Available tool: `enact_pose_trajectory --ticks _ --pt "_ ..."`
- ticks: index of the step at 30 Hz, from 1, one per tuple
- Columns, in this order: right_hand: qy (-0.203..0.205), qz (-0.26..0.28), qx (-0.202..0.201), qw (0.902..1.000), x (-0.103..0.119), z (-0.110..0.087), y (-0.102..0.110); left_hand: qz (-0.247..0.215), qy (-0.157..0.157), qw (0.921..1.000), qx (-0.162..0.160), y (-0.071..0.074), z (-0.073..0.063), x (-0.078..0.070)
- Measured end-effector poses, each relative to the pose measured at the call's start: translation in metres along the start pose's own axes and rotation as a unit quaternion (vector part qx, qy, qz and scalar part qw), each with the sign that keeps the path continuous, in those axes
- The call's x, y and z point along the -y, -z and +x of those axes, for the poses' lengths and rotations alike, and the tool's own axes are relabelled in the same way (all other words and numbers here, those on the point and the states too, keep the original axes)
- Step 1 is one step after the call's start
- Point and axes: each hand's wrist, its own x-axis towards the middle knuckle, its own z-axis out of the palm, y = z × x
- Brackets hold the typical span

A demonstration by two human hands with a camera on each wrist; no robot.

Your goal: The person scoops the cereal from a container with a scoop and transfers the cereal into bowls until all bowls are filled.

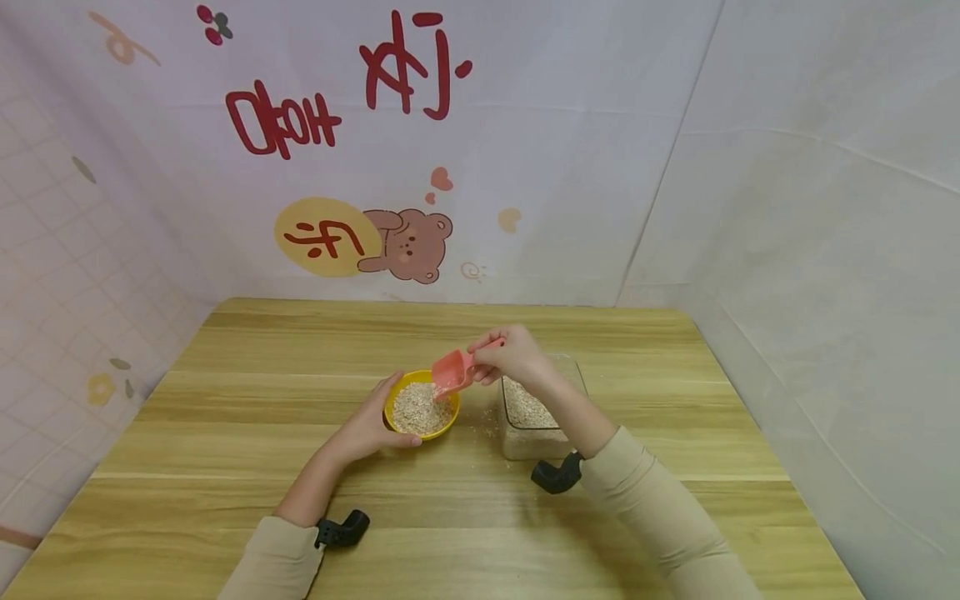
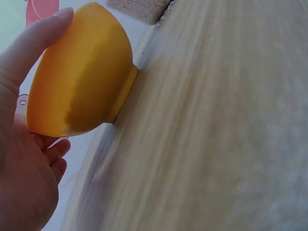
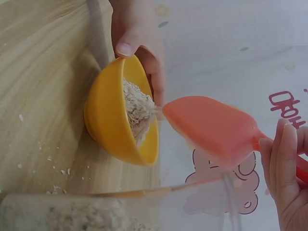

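A yellow bowl (image 1: pixel 388 410) stands on the table, heaped with oat flakes (image 1: pixel 418 408). My left hand (image 1: pixel 372 423) holds it at the left side, thumb and fingers spread around the wall near the rim. Above the bowl's right edge, my right hand (image 1: pixel 512 357) grips a pink scoop (image 1: pixel 452 372) by its handle. The scoop is tipped toward the bowl, and in the right wrist view flakes fall from its lip onto the heap. A clear square container (image 1: pixel 534 443) of oat flakes sits beneath the right forearm.
Loose flakes (image 1: pixel 489 423) lie scattered on the wooden table (image 1: pixel 420 533) between bowl and container. A printed white backdrop (image 1: pixel 570 167) rises behind the table, and another pale wall (image 1: pixel 832 250) stands along the right.
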Motion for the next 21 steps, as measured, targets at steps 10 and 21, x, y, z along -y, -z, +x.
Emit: enact_pose_trajectory --ticks 10,21 --pt "0.003 -0.005 -0.006 1.0 0.003 -0.002 0.005 0.01 0.006 0.9999 0.001 0.003 0.001 -0.002" --pt "0.002 0.044 -0.011 0.999 -0.013 -0.002 0.006 0.007 -0.004 1.0 0.005 0.007 0.002 -0.002"
